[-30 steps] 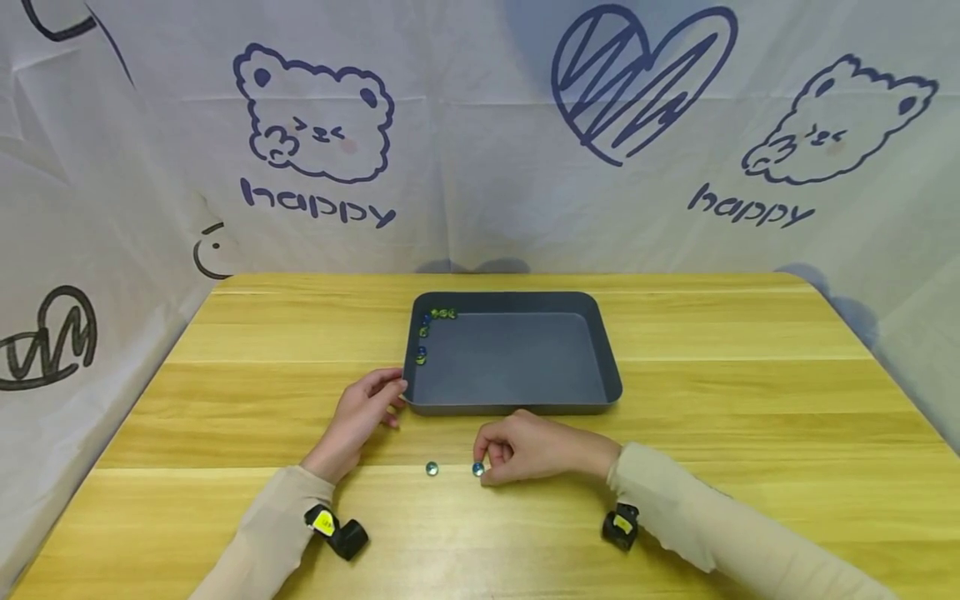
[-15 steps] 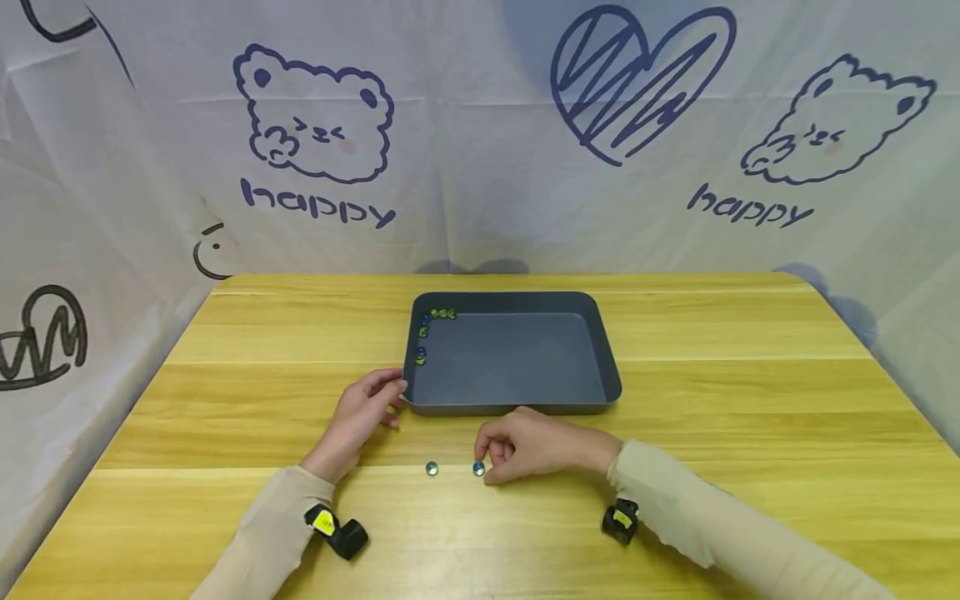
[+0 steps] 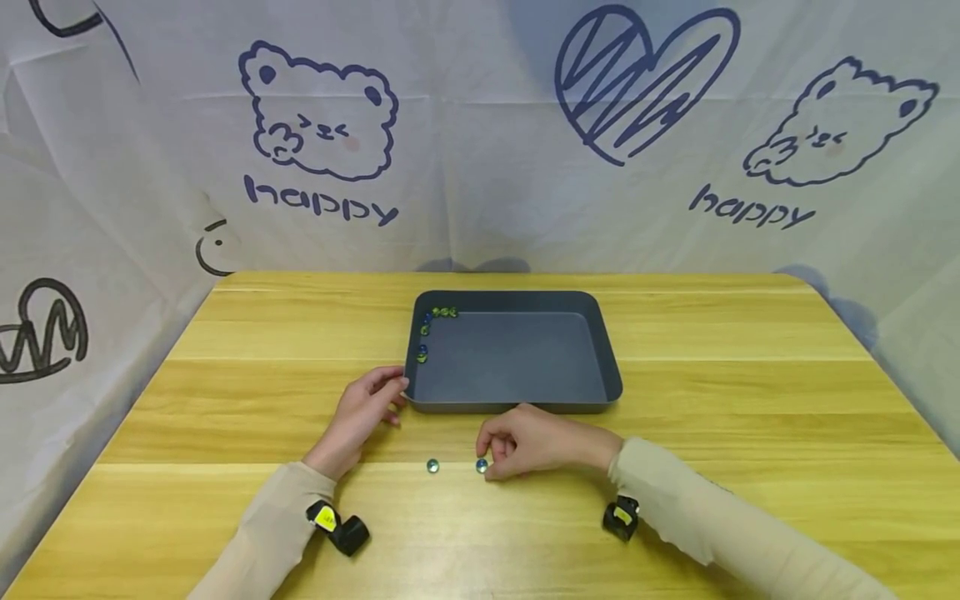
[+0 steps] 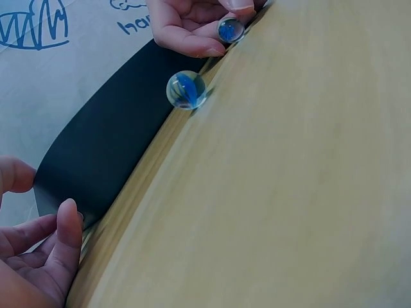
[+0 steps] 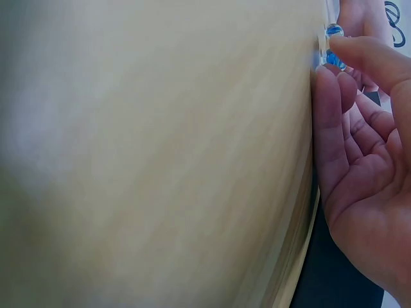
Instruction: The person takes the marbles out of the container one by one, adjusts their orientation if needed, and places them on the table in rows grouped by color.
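My right hand is low over the table in front of the tray. Its thumb and index finger pinch a clear glass marble with a blue swirl, which also shows between the fingertips in the left wrist view. A second blue-swirled marble lies on the table to the left, apart from both hands. My left hand touches the outside of the dark grey tray at its near left corner, its fingers relaxed. Several green and blue marbles sit inside the tray along its far left corner and left wall.
The light wooden table has its far edge against a white cloth with bear and heart drawings. Black wrist cameras are strapped over both beige sleeves.
The right hand keeps its pinch on the marble and has barely moved. The left hand stays at the tray's corner. The whole head view has shifted very slightly.
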Action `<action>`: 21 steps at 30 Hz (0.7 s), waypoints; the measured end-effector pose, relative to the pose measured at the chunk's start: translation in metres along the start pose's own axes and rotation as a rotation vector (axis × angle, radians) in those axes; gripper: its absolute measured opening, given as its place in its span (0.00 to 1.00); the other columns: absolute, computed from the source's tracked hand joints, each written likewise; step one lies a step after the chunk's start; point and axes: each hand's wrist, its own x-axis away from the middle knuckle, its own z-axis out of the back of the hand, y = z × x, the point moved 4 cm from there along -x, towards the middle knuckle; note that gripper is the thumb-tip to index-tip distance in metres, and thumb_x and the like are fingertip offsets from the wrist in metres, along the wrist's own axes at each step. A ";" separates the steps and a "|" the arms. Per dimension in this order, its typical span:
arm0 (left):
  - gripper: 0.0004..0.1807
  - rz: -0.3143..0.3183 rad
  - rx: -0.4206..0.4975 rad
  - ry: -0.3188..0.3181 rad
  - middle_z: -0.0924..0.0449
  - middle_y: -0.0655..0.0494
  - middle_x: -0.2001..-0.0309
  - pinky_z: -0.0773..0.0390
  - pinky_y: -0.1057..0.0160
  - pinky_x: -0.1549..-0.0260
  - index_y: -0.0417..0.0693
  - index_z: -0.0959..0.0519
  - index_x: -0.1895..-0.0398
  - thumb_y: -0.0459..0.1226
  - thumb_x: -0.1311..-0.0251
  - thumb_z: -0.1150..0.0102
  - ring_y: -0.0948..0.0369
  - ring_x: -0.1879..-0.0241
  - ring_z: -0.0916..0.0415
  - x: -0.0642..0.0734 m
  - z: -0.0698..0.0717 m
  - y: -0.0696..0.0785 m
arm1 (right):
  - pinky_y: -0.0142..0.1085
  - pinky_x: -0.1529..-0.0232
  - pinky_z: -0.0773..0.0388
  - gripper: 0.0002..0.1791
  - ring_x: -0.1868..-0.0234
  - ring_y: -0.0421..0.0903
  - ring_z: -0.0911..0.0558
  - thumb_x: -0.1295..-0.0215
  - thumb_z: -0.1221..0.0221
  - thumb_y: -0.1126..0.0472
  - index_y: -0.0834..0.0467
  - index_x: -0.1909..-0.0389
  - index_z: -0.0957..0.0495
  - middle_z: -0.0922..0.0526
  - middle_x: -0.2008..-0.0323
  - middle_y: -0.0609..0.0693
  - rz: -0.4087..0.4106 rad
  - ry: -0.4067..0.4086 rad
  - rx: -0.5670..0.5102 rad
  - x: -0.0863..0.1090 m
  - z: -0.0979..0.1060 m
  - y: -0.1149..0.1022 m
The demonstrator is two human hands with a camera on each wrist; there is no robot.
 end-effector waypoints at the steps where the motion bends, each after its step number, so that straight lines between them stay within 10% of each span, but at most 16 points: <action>1: 0.24 -0.002 0.000 -0.001 0.26 0.40 0.48 0.21 0.67 0.72 0.35 0.32 0.36 0.40 0.30 0.49 0.58 0.61 0.27 0.000 0.000 0.000 | 0.28 0.73 0.26 0.07 0.83 0.35 0.28 0.42 0.33 0.61 0.53 0.63 0.20 0.24 0.80 0.40 -0.001 0.001 -0.001 0.000 0.000 0.000; 21: 0.24 -0.010 0.015 0.000 0.26 0.41 0.49 0.22 0.68 0.72 0.35 0.32 0.36 0.39 0.30 0.50 0.58 0.60 0.27 -0.002 0.000 -0.001 | 0.30 0.77 0.24 0.05 0.84 0.36 0.27 0.41 0.34 0.63 0.53 0.66 0.19 0.25 0.81 0.40 -0.003 0.013 -0.018 0.000 -0.001 0.001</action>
